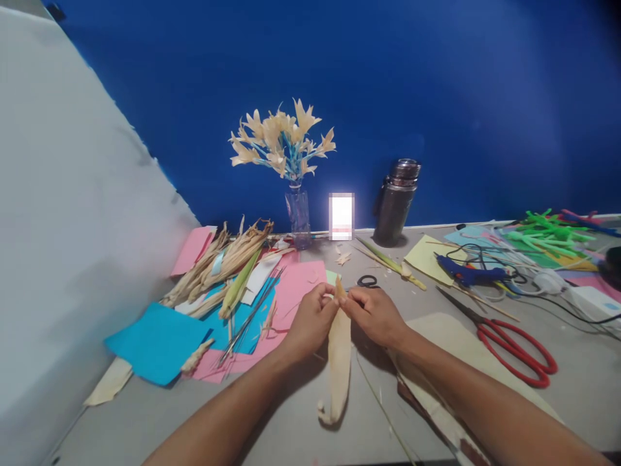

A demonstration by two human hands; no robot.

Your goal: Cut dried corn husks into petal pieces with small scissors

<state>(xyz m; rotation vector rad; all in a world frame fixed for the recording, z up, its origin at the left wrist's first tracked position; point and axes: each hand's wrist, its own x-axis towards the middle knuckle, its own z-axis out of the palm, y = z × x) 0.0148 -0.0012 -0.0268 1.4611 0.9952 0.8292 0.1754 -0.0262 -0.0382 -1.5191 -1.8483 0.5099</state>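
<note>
A pale dried corn husk strip (pixel 339 362) hangs lengthwise between my hands, its lower end curled on the grey table (pixel 572 395). My left hand (pixel 310 321) pinches the strip's top end from the left. My right hand (pixel 376 316) pinches the same end from the right, fingertips nearly touching the left ones. Both hands are closed on the husk.
Red-handled scissors (pixel 514 346) lie to the right. A blue glue gun (pixel 468 273) with cables sits behind them. Dried husks (pixel 226 262) lie on pink and blue paper sheets (pixel 160 343) at left. A vase of husk flowers (pixel 291 165) and a dark flask (pixel 396 202) stand at the blue wall.
</note>
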